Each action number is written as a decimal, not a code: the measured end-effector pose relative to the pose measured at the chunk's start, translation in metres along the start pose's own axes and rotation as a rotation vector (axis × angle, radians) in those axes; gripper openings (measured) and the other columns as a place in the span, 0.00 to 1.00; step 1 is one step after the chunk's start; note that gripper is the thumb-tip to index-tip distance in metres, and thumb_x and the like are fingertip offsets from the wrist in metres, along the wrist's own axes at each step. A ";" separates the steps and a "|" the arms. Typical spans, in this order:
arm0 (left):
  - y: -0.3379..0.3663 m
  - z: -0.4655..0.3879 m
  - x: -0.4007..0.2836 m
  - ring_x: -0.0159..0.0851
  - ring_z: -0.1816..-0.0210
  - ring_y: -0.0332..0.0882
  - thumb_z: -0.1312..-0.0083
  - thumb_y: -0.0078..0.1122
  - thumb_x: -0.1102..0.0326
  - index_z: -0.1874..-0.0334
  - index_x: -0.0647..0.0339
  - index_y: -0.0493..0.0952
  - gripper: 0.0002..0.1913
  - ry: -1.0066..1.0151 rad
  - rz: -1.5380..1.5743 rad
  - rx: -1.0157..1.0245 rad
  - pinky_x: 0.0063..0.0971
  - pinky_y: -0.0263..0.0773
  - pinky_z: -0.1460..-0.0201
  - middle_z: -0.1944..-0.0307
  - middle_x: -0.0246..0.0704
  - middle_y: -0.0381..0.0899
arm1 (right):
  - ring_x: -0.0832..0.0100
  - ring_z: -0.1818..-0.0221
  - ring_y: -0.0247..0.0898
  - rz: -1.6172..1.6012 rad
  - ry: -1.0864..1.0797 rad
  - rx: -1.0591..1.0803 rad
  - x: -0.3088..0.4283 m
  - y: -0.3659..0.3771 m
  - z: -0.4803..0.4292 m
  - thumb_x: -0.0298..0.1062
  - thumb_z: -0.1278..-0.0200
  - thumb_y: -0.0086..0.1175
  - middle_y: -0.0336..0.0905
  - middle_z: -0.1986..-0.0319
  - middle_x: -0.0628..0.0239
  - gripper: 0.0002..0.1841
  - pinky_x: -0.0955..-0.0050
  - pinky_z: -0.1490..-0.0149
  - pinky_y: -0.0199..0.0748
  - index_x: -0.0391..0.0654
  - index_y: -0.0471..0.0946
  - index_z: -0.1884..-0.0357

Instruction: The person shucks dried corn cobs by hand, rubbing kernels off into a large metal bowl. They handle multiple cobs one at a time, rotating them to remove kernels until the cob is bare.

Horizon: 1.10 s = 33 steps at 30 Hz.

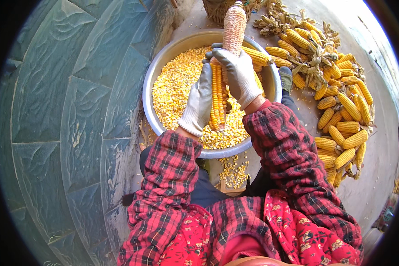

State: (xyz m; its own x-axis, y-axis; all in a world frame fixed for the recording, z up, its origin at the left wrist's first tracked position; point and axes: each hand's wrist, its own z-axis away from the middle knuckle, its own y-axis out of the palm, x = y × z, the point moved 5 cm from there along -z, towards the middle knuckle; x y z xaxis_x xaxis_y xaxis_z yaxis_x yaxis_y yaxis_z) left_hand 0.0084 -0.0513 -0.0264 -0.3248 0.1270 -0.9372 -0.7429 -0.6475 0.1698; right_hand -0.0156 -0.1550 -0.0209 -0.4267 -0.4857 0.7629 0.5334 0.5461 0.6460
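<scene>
My left hand (199,101), in a grey-coated white work glove, holds a partly shelled ear of corn (216,96) that points down toward me. Rows of orange kernels still cover its visible left face, and the right side looks stripped. My right hand (237,71), gloved the same way, grips a bare corn cob (234,30) whose far end sticks up past the basin's rim. Both hands are close together over a wide metal basin (146,99). Loose corn kernels (172,89) fill much of it. More ears (257,56) rest at its right side, partly hidden by my right hand.
A long pile of unshelled corn ears (349,103) with dry husks (315,60) lies on the concrete floor to the right. A woven basket (216,11) stands beyond the basin. Spilled kernels (234,173) lie between my legs. A green stone-tiled wall (83,109) rises close on the left.
</scene>
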 end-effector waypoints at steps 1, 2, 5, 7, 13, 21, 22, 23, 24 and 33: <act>0.002 0.000 -0.002 0.34 0.80 0.74 0.35 0.33 0.29 0.57 0.60 0.70 0.35 0.019 0.041 0.038 0.25 0.71 0.79 0.77 0.34 0.73 | 0.72 0.67 0.75 -0.024 -0.013 0.006 0.000 -0.001 -0.003 0.31 0.44 0.59 0.78 0.69 0.63 0.13 0.76 0.59 0.73 0.36 0.73 0.59; 0.000 0.000 -0.002 0.33 0.81 0.74 0.35 0.34 0.30 0.57 0.58 0.71 0.34 -0.011 0.056 0.030 0.25 0.71 0.79 0.77 0.32 0.72 | 0.74 0.68 0.75 0.058 -0.075 0.065 0.005 -0.002 -0.004 0.32 0.41 0.57 0.78 0.69 0.63 0.11 0.75 0.61 0.74 0.37 0.74 0.60; -0.001 0.000 -0.003 0.30 0.82 0.73 0.36 0.39 0.30 0.58 0.55 0.71 0.31 -0.055 0.277 0.120 0.23 0.71 0.79 0.78 0.28 0.72 | 0.72 0.62 0.77 -0.141 0.249 0.090 -0.002 -0.009 -0.013 0.33 0.37 0.54 0.80 0.64 0.62 0.13 0.74 0.54 0.76 0.37 0.74 0.54; -0.009 -0.001 -0.006 0.29 0.82 0.72 0.37 0.41 0.30 0.59 0.57 0.71 0.32 0.013 0.145 0.054 0.21 0.71 0.80 0.78 0.29 0.71 | 0.69 0.60 0.78 -0.352 0.358 0.190 -0.002 -0.008 -0.012 0.34 0.36 0.52 0.80 0.62 0.60 0.12 0.73 0.53 0.76 0.38 0.75 0.55; -0.009 -0.001 -0.010 0.29 0.83 0.72 0.36 0.38 0.30 0.61 0.58 0.70 0.32 0.065 -0.124 -0.009 0.23 0.71 0.81 0.80 0.29 0.70 | 0.70 0.60 0.78 0.049 0.130 0.154 -0.002 -0.006 -0.009 0.36 0.36 0.52 0.80 0.62 0.60 0.14 0.74 0.52 0.76 0.37 0.75 0.54; -0.013 -0.004 -0.021 0.33 0.81 0.76 0.38 0.36 0.28 0.51 0.57 0.70 0.35 0.081 0.433 0.070 0.27 0.76 0.78 0.75 0.32 0.74 | 0.72 0.72 0.75 -0.290 0.394 0.116 -0.005 0.004 0.005 0.39 0.39 0.56 0.78 0.69 0.64 0.14 0.76 0.65 0.75 0.40 0.72 0.58; -0.015 -0.005 -0.022 0.33 0.82 0.76 0.37 0.36 0.28 0.52 0.57 0.70 0.35 0.077 0.472 0.082 0.27 0.76 0.78 0.75 0.32 0.75 | 0.73 0.72 0.74 -0.245 0.365 0.079 -0.005 0.004 0.007 0.40 0.38 0.55 0.78 0.69 0.65 0.13 0.77 0.67 0.75 0.41 0.72 0.59; -0.018 -0.006 -0.022 0.32 0.82 0.76 0.37 0.36 0.29 0.52 0.57 0.70 0.35 0.085 0.503 0.084 0.27 0.76 0.78 0.75 0.32 0.75 | 0.74 0.72 0.74 -0.210 0.321 0.104 -0.005 0.007 0.008 0.40 0.38 0.54 0.77 0.70 0.66 0.13 0.78 0.68 0.74 0.41 0.73 0.60; -0.021 -0.005 -0.025 0.29 0.79 0.76 0.37 0.38 0.29 0.54 0.57 0.72 0.34 0.138 0.407 0.084 0.24 0.75 0.76 0.75 0.30 0.75 | 0.76 0.70 0.74 -0.205 0.379 0.201 -0.006 0.012 0.013 0.42 0.37 0.53 0.78 0.69 0.68 0.13 0.81 0.68 0.71 0.42 0.75 0.59; -0.027 -0.007 -0.033 0.27 0.65 0.75 0.33 0.40 0.35 0.50 0.60 0.73 0.32 0.246 0.275 -0.050 0.21 0.73 0.61 0.65 0.29 0.77 | 0.75 0.49 0.71 0.241 0.065 0.264 0.012 0.027 0.027 0.37 0.33 0.49 0.76 0.51 0.64 0.20 0.75 0.42 0.66 0.36 0.70 0.44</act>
State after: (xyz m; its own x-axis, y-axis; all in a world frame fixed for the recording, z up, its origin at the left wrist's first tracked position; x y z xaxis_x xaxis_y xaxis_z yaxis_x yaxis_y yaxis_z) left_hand 0.0432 -0.0438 -0.0022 -0.3536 -0.2374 -0.9048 -0.6157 -0.6692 0.4161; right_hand -0.0263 -0.1274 0.0064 -0.2598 -0.3598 0.8961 0.4024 0.8033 0.4392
